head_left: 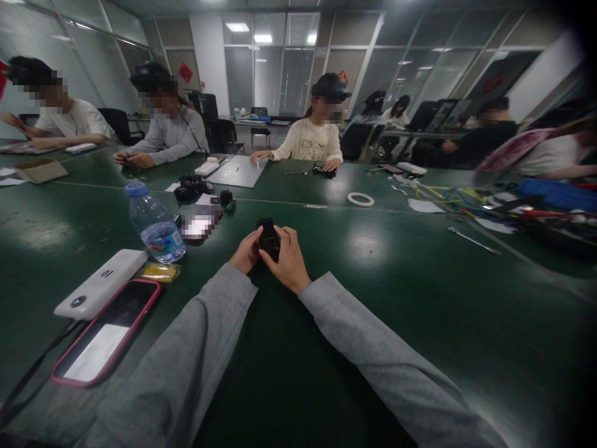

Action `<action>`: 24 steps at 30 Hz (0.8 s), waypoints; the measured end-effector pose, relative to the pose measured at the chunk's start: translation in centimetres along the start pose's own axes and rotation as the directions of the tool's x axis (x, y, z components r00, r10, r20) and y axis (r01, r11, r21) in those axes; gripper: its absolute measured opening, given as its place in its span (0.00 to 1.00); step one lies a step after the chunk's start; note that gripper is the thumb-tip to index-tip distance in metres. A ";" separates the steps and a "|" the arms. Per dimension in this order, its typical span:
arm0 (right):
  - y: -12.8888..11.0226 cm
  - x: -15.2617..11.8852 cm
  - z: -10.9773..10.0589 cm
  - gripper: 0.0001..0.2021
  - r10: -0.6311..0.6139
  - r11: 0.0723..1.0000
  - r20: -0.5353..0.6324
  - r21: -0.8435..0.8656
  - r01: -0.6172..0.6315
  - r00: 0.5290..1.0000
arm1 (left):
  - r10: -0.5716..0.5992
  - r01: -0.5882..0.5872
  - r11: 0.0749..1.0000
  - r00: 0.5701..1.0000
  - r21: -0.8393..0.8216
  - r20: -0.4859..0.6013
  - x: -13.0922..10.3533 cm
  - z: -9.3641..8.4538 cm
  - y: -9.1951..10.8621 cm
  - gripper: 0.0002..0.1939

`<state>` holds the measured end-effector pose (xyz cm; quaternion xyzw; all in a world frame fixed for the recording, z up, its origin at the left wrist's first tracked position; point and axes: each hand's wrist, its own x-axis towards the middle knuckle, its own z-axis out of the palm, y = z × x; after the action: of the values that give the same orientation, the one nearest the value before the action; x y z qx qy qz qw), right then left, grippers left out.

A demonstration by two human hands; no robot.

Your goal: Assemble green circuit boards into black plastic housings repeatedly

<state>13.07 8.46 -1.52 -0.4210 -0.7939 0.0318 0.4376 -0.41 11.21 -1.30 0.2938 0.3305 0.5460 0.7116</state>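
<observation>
A green bench (420,298) spans the room. At left lie a pink-cased phone (107,333) and a white power bank (102,283), a water bottle (156,224) beyond. Mid-bench, the left hand (246,252) clasps a small dark device (269,241) together with the right hand (291,261); handling seems under way, but what is finished or left cannot be told. Farther right lies a wrench (473,240).

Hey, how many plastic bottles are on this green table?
1: a blue-capped clear plastic bottle, just beyond the shiny yellow packet, left of the bare left hand. Others may be hidden farther off.
</observation>
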 end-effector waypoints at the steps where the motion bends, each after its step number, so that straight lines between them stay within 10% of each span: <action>1: 0.1 0.0 0.0 0.33 -0.002 1.000 0.005 0.023 0.002 1.000 | -0.006 0.006 1.000 1.000 0.002 -0.012 0.0 0.0 0.0 0.19; 12: 0.9 0.0 0.5 0.31 0.188 0.946 0.024 0.264 -0.188 0.982 | 0.018 -0.018 1.000 1.000 0.016 -0.017 -0.1 0.0 0.2 0.21; 19: 3.2 0.8 1.2 0.27 0.416 0.556 0.282 0.673 -0.487 0.864 | 0.017 -0.017 1.000 1.000 0.015 0.004 -0.6 0.4 0.6 0.20; 24: 3.5 1.0 1.1 0.27 0.434 0.459 0.337 0.716 -0.526 0.836 | 0.024 -0.025 0.999 0.999 0.022 0.044 -0.6 0.4 0.4 0.19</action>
<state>14.22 11.75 -2.99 -0.3894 -0.5676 0.5197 0.5061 -0.42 10.75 -0.60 0.3175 0.3173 0.5446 0.7085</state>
